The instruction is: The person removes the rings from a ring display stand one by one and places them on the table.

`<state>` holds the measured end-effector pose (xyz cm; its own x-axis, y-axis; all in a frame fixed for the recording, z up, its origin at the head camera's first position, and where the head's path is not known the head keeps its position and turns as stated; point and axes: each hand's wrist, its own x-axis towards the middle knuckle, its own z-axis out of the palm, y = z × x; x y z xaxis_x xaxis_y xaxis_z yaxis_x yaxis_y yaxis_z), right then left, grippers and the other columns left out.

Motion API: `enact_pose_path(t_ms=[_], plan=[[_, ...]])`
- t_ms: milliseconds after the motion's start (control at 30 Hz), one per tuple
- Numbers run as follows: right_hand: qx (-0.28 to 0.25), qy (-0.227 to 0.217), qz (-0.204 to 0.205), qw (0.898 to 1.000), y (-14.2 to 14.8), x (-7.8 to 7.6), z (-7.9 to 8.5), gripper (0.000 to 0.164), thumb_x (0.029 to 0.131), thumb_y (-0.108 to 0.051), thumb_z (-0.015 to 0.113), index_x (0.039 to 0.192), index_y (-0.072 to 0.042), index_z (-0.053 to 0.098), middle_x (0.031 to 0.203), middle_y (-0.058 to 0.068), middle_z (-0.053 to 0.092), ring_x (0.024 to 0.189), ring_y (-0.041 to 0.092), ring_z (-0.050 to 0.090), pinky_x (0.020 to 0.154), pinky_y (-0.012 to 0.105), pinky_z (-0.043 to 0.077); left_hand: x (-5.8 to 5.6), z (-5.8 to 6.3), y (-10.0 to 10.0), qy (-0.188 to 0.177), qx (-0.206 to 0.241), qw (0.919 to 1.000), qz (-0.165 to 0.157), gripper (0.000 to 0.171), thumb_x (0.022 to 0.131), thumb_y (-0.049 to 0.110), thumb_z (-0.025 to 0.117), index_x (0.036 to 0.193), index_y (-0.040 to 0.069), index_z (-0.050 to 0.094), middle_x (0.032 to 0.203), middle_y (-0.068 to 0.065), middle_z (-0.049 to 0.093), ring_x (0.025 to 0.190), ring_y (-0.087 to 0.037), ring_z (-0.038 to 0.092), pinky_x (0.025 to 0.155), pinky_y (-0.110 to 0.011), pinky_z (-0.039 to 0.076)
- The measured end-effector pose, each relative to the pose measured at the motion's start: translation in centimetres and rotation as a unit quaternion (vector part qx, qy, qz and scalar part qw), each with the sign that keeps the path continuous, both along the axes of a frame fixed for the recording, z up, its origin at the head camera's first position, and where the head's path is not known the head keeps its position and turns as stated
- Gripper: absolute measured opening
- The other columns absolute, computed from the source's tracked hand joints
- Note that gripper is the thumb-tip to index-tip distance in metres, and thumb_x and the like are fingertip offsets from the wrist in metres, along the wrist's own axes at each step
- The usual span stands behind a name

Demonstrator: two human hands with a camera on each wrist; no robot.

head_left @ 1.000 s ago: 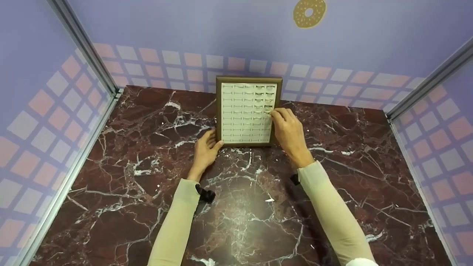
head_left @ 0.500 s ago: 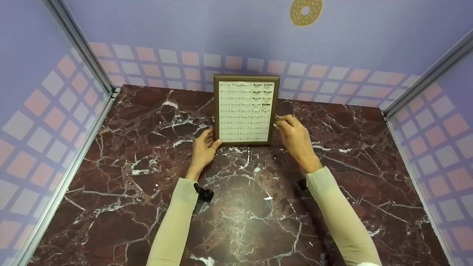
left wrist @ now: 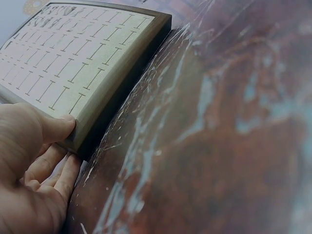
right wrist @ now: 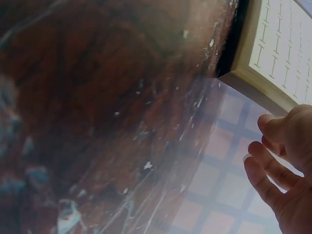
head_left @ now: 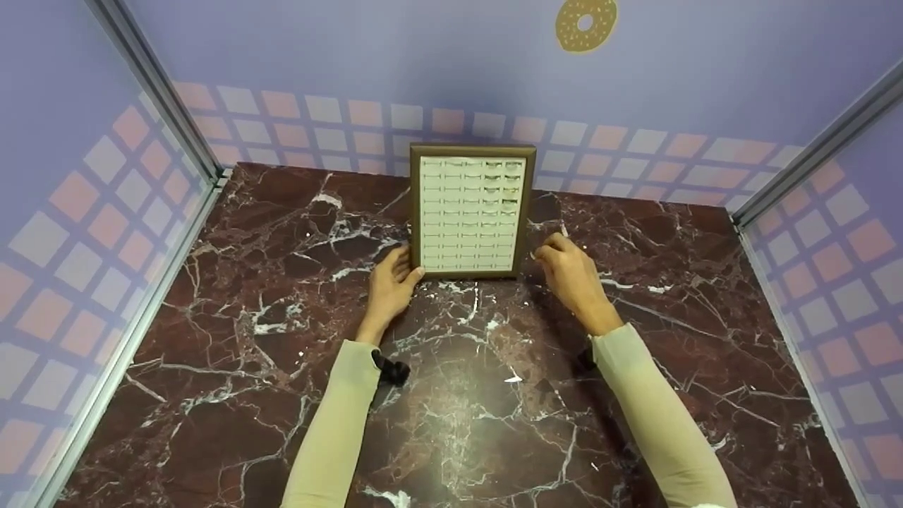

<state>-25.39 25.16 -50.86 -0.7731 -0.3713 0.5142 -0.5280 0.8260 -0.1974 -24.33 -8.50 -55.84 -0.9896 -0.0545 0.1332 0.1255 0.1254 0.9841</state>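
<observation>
A brown-framed ring display board (head_left: 415, 212) stands upright near the back wall. Its white panel (head_left: 451, 247) carries rows of slots, with small rings (head_left: 508, 203) in the upper right part. My left hand (head_left: 388, 286) grips the lower left corner, thumb on the front edge and the other fingers behind, as the left wrist view shows with the frame (left wrist: 122, 68). Beside the board's right edge, apart from it, is my right hand (head_left: 573, 279). In the right wrist view its fingers (right wrist: 268, 170) bend loosely near the frame (right wrist: 258, 85), with no ring showing between them.
The board rests on a dark red marbled tabletop (head_left: 247, 367). A purple wall (head_left: 338, 42) with pink and white squares rises close behind it. Side panels (head_left: 63, 233) close in the left and right. A small white scrap-like mark (head_left: 513, 379) shows at the front.
My right hand has left the board's right column of slots and moved right and down, clear of the frame. My left hand keeps its grip on the corner.
</observation>
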Motion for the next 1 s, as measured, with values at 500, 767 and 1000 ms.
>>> enact_pose_path(t_ms=[500,767,1000], plan=[[0.032,-0.089,-0.022,0.995,0.1,0.0,-1.6,0.01,0.093,0.001,0.07,0.09,-0.005,0.078,0.087,0.011,0.061,0.072,0.036,0.067,0.065,0.057,0.062,0.1,0.1,0.0,-0.007,-0.015,0.9999,0.003,0.053,0.099,-0.001,0.073,0.149,-0.008,0.054,0.146,-0.031,0.061,0.137,-0.043,0.061,0.118,-0.044,0.054],[0.044,-0.104,-0.023,0.993,0.1,0.0,-1.8,0.012,0.09,0.003,0.071,0.085,-0.006,0.078,0.085,0.011,0.061,0.073,0.039,0.069,0.064,0.057,0.062,0.1,0.1,0.0,-0.01,-0.003,0.9999,-0.002,0.052,0.099,-0.002,0.072,0.148,-0.009,0.055,0.145,-0.031,0.06,0.138,-0.043,0.06,0.118,-0.044,0.053],[0.052,-0.122,-0.02,0.991,0.1,0.0,-1.8,0.01,0.091,0.001,0.074,0.09,-0.005,0.082,0.091,0.013,0.066,0.081,0.04,0.073,0.07,0.058,0.065,0.1,0.1,-0.1,-0.015,-0.009,0.9998,-0.003,0.052,0.1,-0.001,0.071,0.149,-0.007,0.054,0.146,-0.031,0.06,0.139,-0.043,0.06,0.119,-0.044,0.052]])
